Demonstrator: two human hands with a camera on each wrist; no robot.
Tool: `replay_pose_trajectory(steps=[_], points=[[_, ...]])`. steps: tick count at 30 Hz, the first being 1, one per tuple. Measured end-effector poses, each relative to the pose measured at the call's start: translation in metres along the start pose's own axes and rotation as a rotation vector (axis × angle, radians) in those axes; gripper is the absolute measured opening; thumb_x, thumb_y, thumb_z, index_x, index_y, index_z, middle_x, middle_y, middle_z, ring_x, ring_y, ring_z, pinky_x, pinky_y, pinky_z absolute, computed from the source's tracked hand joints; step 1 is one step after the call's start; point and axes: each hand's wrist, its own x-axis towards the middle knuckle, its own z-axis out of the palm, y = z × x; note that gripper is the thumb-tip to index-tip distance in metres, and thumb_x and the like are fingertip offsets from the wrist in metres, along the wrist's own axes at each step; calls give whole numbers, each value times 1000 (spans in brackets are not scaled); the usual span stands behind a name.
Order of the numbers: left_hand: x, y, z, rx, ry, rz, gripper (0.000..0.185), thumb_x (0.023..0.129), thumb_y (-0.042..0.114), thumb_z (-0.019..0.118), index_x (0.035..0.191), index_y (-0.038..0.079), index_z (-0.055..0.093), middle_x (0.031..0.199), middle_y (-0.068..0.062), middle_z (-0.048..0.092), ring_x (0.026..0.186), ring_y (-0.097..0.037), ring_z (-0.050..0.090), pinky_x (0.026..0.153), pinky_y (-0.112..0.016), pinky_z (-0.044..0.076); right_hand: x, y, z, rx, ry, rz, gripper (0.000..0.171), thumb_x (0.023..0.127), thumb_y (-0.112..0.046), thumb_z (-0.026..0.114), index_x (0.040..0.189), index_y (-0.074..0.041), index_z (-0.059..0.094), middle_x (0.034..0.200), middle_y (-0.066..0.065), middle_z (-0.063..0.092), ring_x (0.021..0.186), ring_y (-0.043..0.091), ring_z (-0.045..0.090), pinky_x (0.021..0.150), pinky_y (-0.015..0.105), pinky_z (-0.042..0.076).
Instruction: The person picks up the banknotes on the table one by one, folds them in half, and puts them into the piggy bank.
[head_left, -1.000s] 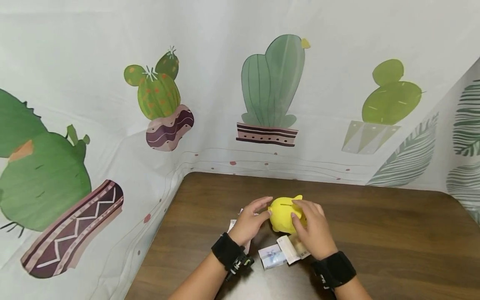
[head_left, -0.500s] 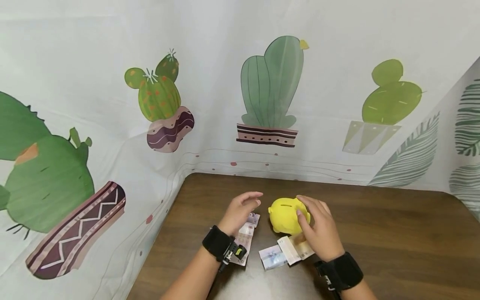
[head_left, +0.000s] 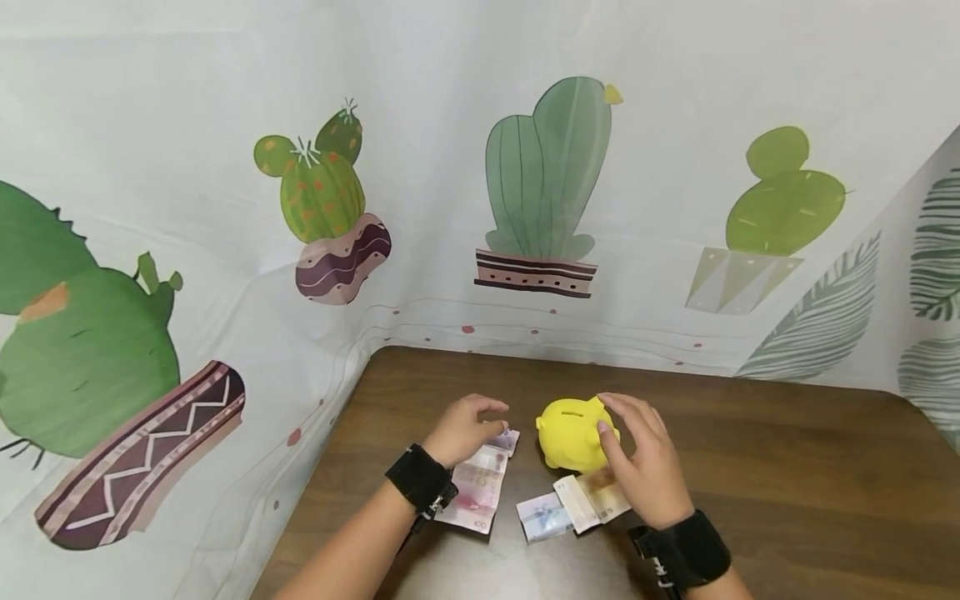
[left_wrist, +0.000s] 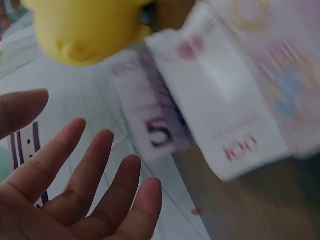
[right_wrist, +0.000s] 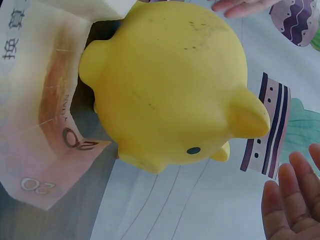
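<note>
A yellow piggy bank (head_left: pixel 572 437) stands on the brown table, the dark slot in its back facing up. My right hand (head_left: pixel 647 467) is at its right side, fingers loosely bent; in the right wrist view the fingers (right_wrist: pixel 295 195) are apart from it. To the left of the bank, my left hand (head_left: pixel 459 432) hovers over banknotes, its fingers (left_wrist: pixel 92 170) spread and holding nothing. Under it lie a pinkish 100 note (head_left: pixel 474 496) and a purple 5 note (left_wrist: pixel 150 115). In front of the bank lie a bluish note (head_left: pixel 545 517) and a creased brownish 20 note (right_wrist: pixel 37 150).
The wooden table (head_left: pixel 780 475) stretches away to the right. Behind and to the left hangs a white cloth (head_left: pixel 420 167) printed with cacti, meeting the table's back edge. Black straps (head_left: pixel 684 550) with small cameras are on both wrists.
My left hand has drawn away from the piggy bank to the left, uncovering more of the 100 and 5 notes. The right hand has shifted slightly right and toward me.
</note>
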Motion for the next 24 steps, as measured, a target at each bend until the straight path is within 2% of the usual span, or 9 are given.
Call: replay_pose_trajectory(steps=[10,18,24], points=[[0,-14,8,249,-28,139,26,85,10,68,109,4,77,107,-11,73,102,-29,68,89,-44,55,-2,-2,1,16,6,13,39,90,1,68,128,-8,66,127,8,63,118,25,55,103,7,33],[-3,-18,16,491,-8,216,17,85,12,74,101,13,80,98,0,74,92,-17,70,81,-33,56,-2,0,2,5,8,10,33,90,1,69,122,-6,68,125,8,63,117,25,56,102,9,35],[0,-21,18,527,48,254,6,86,13,75,89,17,79,91,3,74,83,-13,68,74,-29,55,-4,1,3,-6,-6,24,32,90,0,69,122,-8,68,125,6,63,118,23,56,102,13,37]])
